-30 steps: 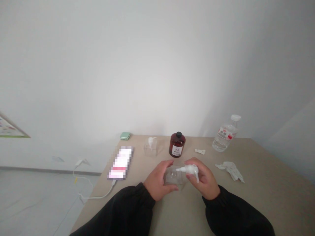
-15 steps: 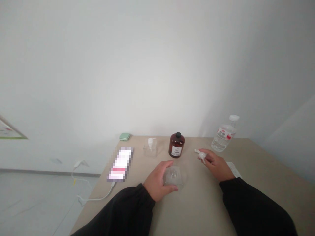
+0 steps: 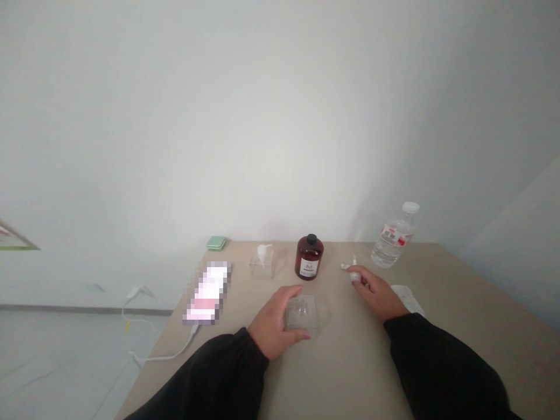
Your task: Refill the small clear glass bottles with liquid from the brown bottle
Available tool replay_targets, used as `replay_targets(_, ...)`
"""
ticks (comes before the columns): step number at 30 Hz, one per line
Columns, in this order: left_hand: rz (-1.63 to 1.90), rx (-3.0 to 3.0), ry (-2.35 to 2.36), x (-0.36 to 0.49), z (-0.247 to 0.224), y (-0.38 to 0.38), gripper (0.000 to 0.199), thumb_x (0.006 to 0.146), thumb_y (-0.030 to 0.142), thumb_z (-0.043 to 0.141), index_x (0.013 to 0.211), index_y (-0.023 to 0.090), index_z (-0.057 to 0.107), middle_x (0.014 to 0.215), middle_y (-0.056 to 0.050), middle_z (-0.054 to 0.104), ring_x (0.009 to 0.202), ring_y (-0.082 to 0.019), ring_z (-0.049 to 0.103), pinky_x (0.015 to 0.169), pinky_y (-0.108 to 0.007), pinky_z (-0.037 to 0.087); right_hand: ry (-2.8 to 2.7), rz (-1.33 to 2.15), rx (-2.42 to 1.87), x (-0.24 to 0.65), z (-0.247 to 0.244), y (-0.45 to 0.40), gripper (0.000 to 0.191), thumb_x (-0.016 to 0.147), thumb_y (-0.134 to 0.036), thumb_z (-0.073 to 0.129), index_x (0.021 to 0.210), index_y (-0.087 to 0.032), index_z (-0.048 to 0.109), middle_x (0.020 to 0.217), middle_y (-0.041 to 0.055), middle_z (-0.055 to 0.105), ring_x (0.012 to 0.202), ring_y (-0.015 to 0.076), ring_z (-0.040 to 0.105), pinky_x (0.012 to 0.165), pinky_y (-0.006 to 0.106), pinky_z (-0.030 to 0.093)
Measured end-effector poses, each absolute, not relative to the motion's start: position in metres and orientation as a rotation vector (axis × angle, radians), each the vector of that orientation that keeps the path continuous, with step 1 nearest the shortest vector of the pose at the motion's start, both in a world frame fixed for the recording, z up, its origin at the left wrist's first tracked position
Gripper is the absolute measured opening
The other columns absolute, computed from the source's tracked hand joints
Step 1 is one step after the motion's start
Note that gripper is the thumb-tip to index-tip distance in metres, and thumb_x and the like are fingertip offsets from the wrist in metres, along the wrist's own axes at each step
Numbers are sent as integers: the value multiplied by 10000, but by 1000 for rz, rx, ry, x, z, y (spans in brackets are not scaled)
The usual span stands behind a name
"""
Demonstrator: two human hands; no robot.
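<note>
A clear square bottle (image 3: 303, 315) with an open round neck stands on the table, and the fingers and thumb of my left hand (image 3: 272, 325) are around its left side. In my right hand (image 3: 377, 293) is a white pump head (image 3: 355, 276), pinched between thumb and fingers just above or at the tabletop. One thin part of it points away from me and another to the left. Most of its far side shows, while the fingers cover the rest. A brown bottle (image 3: 309, 258) with a black cap and white label stands beyond, between both hands.
Another clear square bottle with a white pump (image 3: 262, 254) stands at the back. A water bottle (image 3: 392, 238) is at the back right, near a white sheet or packet (image 3: 409, 298). On the left lie a phone (image 3: 207, 294) with a cable (image 3: 175, 352) and a green box (image 3: 216, 242).
The pump head has turned in my right hand, so a thin part that pointed towards me now points away. My left hand keeps its hold on the clear bottle. The view has shifted slightly.
</note>
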State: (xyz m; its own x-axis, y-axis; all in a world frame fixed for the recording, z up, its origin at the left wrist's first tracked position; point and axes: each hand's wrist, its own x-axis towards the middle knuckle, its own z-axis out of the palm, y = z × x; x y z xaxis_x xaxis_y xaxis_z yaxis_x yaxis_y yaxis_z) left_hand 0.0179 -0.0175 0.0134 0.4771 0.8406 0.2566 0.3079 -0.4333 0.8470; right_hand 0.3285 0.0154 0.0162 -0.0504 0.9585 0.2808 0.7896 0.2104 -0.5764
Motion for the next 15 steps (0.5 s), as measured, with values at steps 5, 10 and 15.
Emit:
replay_targets(5,899,1982,936,19,12,-16,784,657,264,814,1343,197,441,1319,-118,527,1225,-299,508,1082,-465,391,-2006,319,-1711,323,13,19,385,904,-418,429,1165,-222,634,898,66,711,709,228,643,705,370,508)
replay_targets(10,900,1992,926,18,11,-16,776,669,287,802,1346,203,432,1322,-122,523,1226,-305,508,1077,-478,391,-2116,292,-1761,321,13,20,389,886,-373,463,1211,-202,590,954,94,721,833,253,679,785,377,512)
replay_targets(15,901,1992,932,18,13,-17,767,673,278,796,1344,204,433,1321,-120,526,1226,-305,510,1074,-476,394,-2175,263,-1723,322,12,22,390,875,-348,482,1204,-187,617,1103,116,713,900,256,686,840,375,513)
